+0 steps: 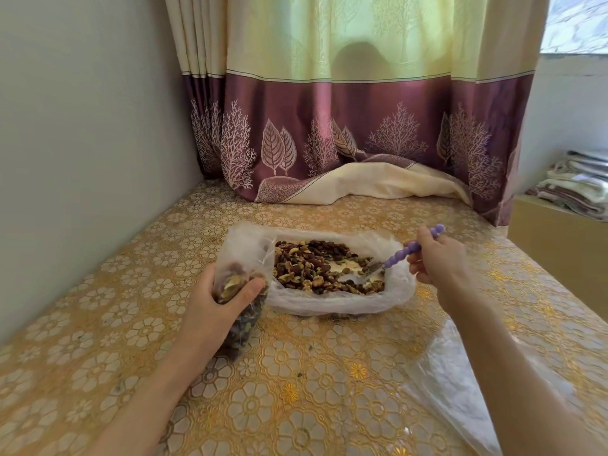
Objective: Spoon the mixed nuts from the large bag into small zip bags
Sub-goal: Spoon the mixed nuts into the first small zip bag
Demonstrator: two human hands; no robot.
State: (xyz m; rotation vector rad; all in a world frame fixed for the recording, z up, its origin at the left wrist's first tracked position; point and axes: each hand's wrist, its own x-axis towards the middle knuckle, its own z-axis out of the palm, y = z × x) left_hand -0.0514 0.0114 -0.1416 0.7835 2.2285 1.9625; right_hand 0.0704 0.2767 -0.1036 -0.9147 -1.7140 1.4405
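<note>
My right hand was clamped on the purple beaded handle of the spoon, fingers curled round its upper half, the knobbed end projecting past my knuckles. The spoon's long axis ran from upper right down to lower left, its bowl pointing toward my left side and dipped among the mixed nuts at the right end of the heap. I judged that slant suited raking a load toward the bowl.

My left hand was closed round the small zip bag, thumb across its front and fingers behind, pinching it about mid-height. The bag stood roughly upright with its base on the bench, its long axis near vertical and leaning slightly away from me, mouth upward. It held nuts to about the level of my grip. I judged it was held just beside the large bag's left edge to keep the carry short and limit spillage.

The large bag lay flat on the bench, rim rolled open into a shallow tray, its long axis running left to right across my front. A bare patch of pale lining showed near the spoon bowl.

Clear plastic film, possibly more empty bags, lay under my right forearm. A curtain hung behind, its hem resting on the bench.
</note>
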